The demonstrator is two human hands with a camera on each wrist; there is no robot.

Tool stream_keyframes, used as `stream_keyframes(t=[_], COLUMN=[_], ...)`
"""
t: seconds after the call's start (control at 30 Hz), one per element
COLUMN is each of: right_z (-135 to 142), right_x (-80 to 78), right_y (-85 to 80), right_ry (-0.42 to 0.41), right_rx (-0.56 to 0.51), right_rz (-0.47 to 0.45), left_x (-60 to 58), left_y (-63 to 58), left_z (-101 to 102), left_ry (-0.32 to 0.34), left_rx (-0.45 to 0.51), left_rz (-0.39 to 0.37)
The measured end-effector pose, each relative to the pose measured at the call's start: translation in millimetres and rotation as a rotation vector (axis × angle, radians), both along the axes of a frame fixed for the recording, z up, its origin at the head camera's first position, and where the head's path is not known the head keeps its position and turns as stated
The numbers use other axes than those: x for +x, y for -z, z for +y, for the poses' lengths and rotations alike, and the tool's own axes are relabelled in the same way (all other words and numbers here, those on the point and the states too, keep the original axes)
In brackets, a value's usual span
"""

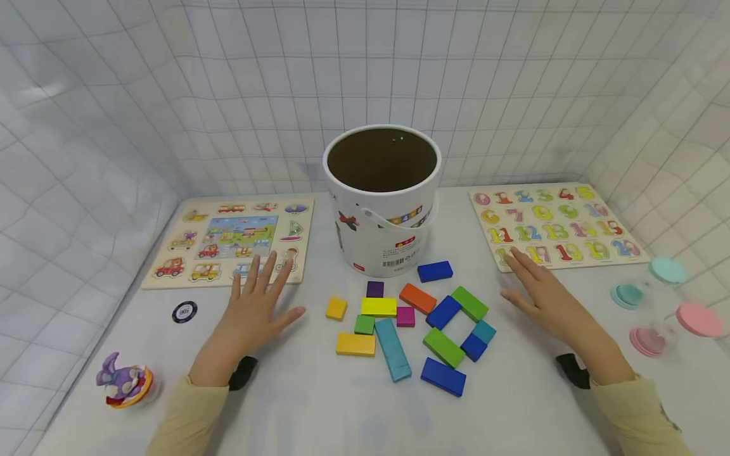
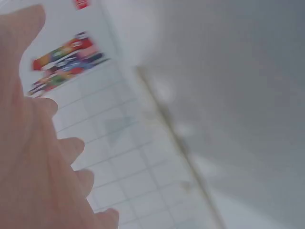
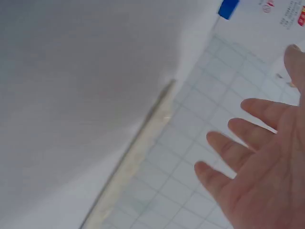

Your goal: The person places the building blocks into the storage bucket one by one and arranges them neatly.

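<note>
My left hand [image 1: 248, 316] is spread with straight fingers, its fingertips over the lower edge of a vehicle picture puzzle board [image 1: 162, 253]. Over on the right, my right hand [image 1: 547, 304] reaches with extended fingers to the near edge of a number puzzle board [image 1: 547, 258]. Neither hand holds anything. Between them lie loose coloured blocks, among them a yellow block [image 1: 379, 307], a long light-blue block [image 1: 392, 349], an orange block [image 1: 418, 298], and a dark blue block [image 1: 443, 377]. Behind the blocks stands a white bucket [image 1: 365, 234] with its mouth open upward.
A round black chip [image 1: 185, 311] and a purple toy figure [image 1: 121, 383] lie at the left. On the right are a mint disc [image 1: 668, 270], a pink disc [image 1: 699, 320] and small clear-topped pieces. Gridded white cloth [image 1: 256, 95] walls the table's back and sides.
</note>
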State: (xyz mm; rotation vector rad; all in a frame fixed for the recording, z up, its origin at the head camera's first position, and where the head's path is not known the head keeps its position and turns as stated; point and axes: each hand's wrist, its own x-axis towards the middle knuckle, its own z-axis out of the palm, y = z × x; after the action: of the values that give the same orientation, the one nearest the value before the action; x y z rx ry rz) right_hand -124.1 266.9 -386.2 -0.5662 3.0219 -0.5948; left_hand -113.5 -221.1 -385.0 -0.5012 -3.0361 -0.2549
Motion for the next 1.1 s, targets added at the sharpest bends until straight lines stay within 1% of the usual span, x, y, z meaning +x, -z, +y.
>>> stream_keyframes(t=[0.03,0.1,0.13,0.2,0.27,0.3,0.37,0.4,0.47,0.53,0.57,0.63,0.67,0.73,0.83,0.93,1.03,1.1], right_z=[-1.7,-5.9,-8.9,-16.2,-25.1,-29.9,-41.2,-46.1,-53.9,-58.1,-58.0,-57.3,-56.9,-56.5,-59.2,-65.2,-70.7,-72.0], right_x=[-1.7,-5.1,-7.0,-13.8,-24.1,-30.6,-42.1,-48.0,-58.2,-66.0,-70.3,-77.4,-80.7,-84.8,-85.3,-84.4,-84.1,-83.8], right_y=[-5.7,-18.1,-23.8,-33.1,-37.0,-35.9,-34.1,-31.5,-24.7,-15.7,-8.7,4.6,10.8,20.6,25.8,25.3,22.6,20.9], right_ry=[-0.008,-0.028,-0.039,-0.067,-0.091,-0.113,-0.145,-0.149,-0.164,-0.157,-0.165,-0.178,-0.187,-0.206,-0.214,-0.202,-0.188,-0.198], right_rx=[-0.038,-0.121,-0.162,-0.247,-0.318,-0.356,-0.426,-0.449,-0.486,-0.494,-0.486,-0.459,-0.448,-0.418,-0.36,-0.293,-0.225,-0.209], right_rz=[0.013,0.034,0.051,0.083,0.079,0.055,-0.036,-0.088,-0.189,-0.266,-0.284,-0.311,-0.321,-0.32,-0.294,-0.258,-0.224,-0.199], left_x=[-2.5,-7.5,-9.4,-16.2,-25.8,-31.6,-45.7,-53.1,-67.5,-80.3,-84.9,-90.8,-92.5,-93.1,-90.1,-88.9,-89.6,-90.3], left_y=[-6.7,-25.3,-35.9,-57.7,-77.5,-85.5,-98.0,-102.7,-108.6,-110.5,-110.6,-109.4,-108.0,-105.2,-102.7,-102.1,-102.6,-102.6], left_z=[1.6,6.6,9.7,18.1,29.9,36.5,50.4,57.1,68.5,76.3,79.3,83.9,85.8,89.7,95.6,99.2,100.7,100.7], left_ry=[0.019,0.06,0.085,0.128,0.155,0.166,0.17,0.169,0.141,0.101,0.083,0.062,0.061,0.083,0.114,0.106,0.099,0.106], left_rx=[0.046,0.174,0.257,0.453,0.648,0.745,0.901,0.968,1.059,1.111,1.13,1.152,1.163,1.197,1.236,1.252,1.259,1.265], left_rz=[0.011,0.027,0.037,0.065,0.083,0.082,0.08,0.059,-0.01,-0.086,-0.122,-0.168,-0.176,-0.167,-0.127,-0.094,-0.087,-0.085])
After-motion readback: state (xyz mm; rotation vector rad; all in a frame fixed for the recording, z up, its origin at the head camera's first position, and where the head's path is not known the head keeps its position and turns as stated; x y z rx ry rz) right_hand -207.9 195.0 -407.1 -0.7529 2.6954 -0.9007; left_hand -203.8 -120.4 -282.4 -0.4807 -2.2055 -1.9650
